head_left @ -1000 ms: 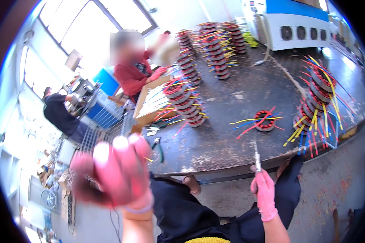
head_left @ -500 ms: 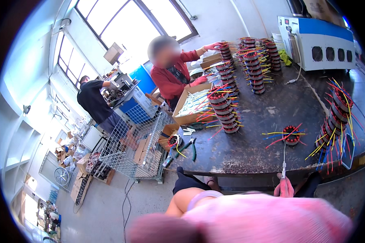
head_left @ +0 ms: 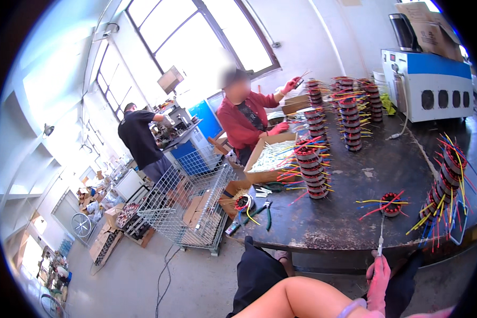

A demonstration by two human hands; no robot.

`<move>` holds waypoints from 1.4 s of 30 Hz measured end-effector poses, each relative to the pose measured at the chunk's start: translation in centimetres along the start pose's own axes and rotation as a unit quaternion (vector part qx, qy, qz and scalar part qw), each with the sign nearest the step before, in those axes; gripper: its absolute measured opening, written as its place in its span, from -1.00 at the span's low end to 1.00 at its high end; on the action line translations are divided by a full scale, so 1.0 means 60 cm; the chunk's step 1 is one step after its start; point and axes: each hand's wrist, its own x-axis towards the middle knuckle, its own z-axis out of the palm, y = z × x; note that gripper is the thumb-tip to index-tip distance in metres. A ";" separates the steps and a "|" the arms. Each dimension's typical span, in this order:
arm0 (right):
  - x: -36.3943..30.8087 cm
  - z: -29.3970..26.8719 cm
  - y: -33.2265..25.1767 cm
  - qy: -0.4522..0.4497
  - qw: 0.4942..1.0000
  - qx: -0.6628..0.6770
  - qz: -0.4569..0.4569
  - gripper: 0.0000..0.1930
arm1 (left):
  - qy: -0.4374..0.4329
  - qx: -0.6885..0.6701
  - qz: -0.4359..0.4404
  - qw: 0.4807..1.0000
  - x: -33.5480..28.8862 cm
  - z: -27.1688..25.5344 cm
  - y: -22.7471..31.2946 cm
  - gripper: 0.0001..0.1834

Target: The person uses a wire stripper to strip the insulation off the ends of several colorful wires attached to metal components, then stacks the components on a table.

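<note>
My right hand (head_left: pixel 378 278), in a pink glove, is closed on the end of a pale grey lead (head_left: pixel 382 225) below the table's front edge. A white piece (head_left: pixel 380 245) shows on the lead just above my fingers. The lead runs up to a small round motor stator (head_left: pixel 391 204) with red windings and yellow, red and blue wires, lying on the dark table. My left forearm (head_left: pixel 302 298), bare with a lilac bangle, crosses the lower edge. Past the bangle, only a strip of my left hand's pink glove (head_left: pixel 373 315) shows; its fingers cannot be made out.
Leaning stacked stators (head_left: pixel 444 177) stand at the right, more stacks (head_left: pixel 311 169) across the middle. Green-handled pliers (head_left: pixel 268 216), a wired stator (head_left: pixel 244 202) and a box of white tubes (head_left: pixel 273 155) lie leftward. A wire cage (head_left: pixel 188 204) adjoins the table. Two co-workers are beyond.
My left arm, blurred and large before, has dropped rightward along the lower edge. My right hand keeps the lead. The red-sleeved co-worker's raised hand has left a stack, holding something small. The view has shifted.
</note>
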 end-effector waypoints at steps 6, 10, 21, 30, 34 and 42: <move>-0.003 0.009 -0.033 0.022 1.000 -0.011 0.002 -0.69 | -0.015 0.013 -0.037 0.999 -0.009 -0.014 -0.009 -0.59; -0.010 0.010 -0.029 0.017 0.999 -0.039 -0.015 -0.65 | -0.027 0.022 -0.049 0.998 -0.023 -0.011 -0.008 -0.59; 0.003 0.006 -0.008 -0.024 1.000 0.006 0.011 -0.64 | -0.151 0.029 -0.338 0.929 -0.101 -0.126 0.073 -0.59; -0.013 -0.027 -0.075 0.001 0.999 0.035 0.025 -0.54 | 0.240 0.646 -0.280 0.669 -0.097 -0.401 0.082 -0.34; -0.015 -0.038 -0.091 0.018 0.998 0.046 0.027 -0.54 | 0.081 0.824 -0.243 0.506 0.013 -0.499 0.004 0.00; -0.001 -0.039 -0.082 0.042 0.997 0.060 0.035 -0.56 | 0.153 0.756 -0.333 0.542 0.067 -0.573 -0.077 0.26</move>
